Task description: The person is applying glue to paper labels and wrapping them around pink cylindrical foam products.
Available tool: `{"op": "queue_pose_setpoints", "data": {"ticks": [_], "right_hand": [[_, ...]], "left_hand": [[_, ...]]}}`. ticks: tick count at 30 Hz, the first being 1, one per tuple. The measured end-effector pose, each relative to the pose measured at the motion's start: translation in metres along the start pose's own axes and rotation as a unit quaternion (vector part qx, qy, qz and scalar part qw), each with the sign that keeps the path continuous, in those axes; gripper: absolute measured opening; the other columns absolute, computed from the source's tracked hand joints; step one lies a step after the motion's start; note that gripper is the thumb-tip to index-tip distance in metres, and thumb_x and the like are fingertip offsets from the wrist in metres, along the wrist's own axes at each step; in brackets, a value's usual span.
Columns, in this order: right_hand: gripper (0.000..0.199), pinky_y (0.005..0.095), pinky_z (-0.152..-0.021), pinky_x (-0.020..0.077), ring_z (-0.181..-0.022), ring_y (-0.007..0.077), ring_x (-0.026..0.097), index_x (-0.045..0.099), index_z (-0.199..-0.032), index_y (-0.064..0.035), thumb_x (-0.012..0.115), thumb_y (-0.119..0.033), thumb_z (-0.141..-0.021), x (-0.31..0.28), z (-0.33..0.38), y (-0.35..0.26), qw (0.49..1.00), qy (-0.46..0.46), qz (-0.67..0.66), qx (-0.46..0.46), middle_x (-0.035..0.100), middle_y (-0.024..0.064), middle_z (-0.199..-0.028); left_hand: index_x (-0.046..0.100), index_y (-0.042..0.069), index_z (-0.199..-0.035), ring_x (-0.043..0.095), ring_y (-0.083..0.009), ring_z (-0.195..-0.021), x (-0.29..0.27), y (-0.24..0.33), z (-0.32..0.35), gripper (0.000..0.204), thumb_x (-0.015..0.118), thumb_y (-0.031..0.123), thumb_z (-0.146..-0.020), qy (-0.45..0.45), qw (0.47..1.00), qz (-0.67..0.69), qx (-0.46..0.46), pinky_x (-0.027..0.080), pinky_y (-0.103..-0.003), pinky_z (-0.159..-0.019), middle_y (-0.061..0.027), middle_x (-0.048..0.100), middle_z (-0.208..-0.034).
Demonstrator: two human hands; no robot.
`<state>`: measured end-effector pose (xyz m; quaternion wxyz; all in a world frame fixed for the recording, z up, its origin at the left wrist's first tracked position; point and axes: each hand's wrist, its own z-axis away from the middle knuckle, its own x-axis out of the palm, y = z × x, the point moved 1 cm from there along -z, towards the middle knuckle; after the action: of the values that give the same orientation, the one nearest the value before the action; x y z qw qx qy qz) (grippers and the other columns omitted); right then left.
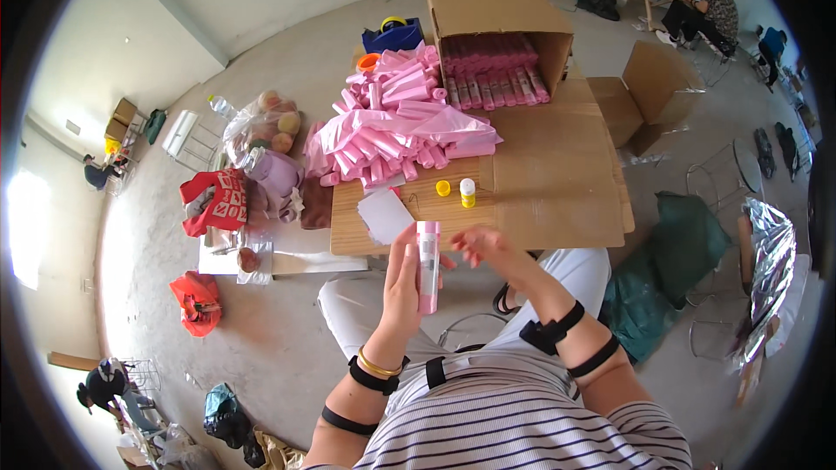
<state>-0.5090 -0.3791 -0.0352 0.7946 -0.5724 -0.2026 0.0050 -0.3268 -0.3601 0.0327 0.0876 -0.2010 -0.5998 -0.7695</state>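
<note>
My left hand (401, 285) grips a pink plastic roll (428, 274) upright in front of me, with a pale label strip along its side. To the right of it my right hand (489, 248) hangs above the table's near edge, its fingers apart and holding nothing. Beyond my hands, a yellow-and-white glue stick (468, 195) stands on the wooden table (357, 231), beside a small yellow cap (443, 188). White paper slips (384, 213) lie just past my left hand. A large heap of pink rolls (392, 139) covers the table's far left part.
A cardboard box (488, 4) on its side holds labelled rolls. Flat cardboard (557, 183) covers the table's right part. A blue tape dispenser (392, 36) stands behind the heap. Bags, including a red one (213, 200), sit at left; green sacks (666, 270) lie at right. Other people sit farther off.
</note>
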Motion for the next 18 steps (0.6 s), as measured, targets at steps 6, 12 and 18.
{"op": "queue_pose_setpoints", "data": {"ticks": [6, 12, 18], "right_hand": [[0.037, 0.0253, -0.072, 0.0464, -0.081, 0.0097, 0.057, 0.062, -0.110, -0.0064, 0.071, -0.034, -0.088, 0.048, 0.046, -0.032, 0.986, -0.027, 0.067, -0.152, 0.062, 0.0011, -0.092], [0.025, 0.0215, -0.062, 0.0462, -0.075, 0.0064, 0.057, 0.062, -0.100, -0.0029, 0.065, -0.026, -0.092, 0.016, 0.150, -0.144, 0.903, 0.250, 0.076, -0.340, 0.063, 0.0023, -0.086], [0.027, 0.0333, -0.079, 0.0482, -0.089, 0.0191, 0.059, 0.057, -0.103, -0.0042, 0.055, -0.029, -0.095, -0.019, 0.255, -0.176, 0.539, 0.524, 0.260, -0.606, 0.061, 0.0100, -0.099]], "left_hand": [[0.035, 0.007, -0.142, 0.057, -0.0073, -0.084, 0.010, -0.014, 0.011, 0.048, 0.050, 0.027, -0.101, -0.034, 0.997, -0.069, 0.010, 0.044, -0.020, -0.070, -0.0042, 0.063, -0.095], [0.040, 0.005, -0.139, 0.060, -0.0140, -0.096, -0.015, 0.000, 0.036, 0.045, 0.043, 0.032, -0.103, -0.070, 0.993, -0.089, -0.025, 0.044, -0.027, -0.081, -0.0116, 0.066, -0.105], [0.051, 0.003, -0.125, 0.059, -0.0135, -0.087, -0.021, -0.016, 0.035, 0.032, 0.048, 0.023, -0.100, -0.039, 0.997, -0.065, -0.020, 0.044, -0.027, -0.081, -0.0104, 0.067, -0.100]]}}
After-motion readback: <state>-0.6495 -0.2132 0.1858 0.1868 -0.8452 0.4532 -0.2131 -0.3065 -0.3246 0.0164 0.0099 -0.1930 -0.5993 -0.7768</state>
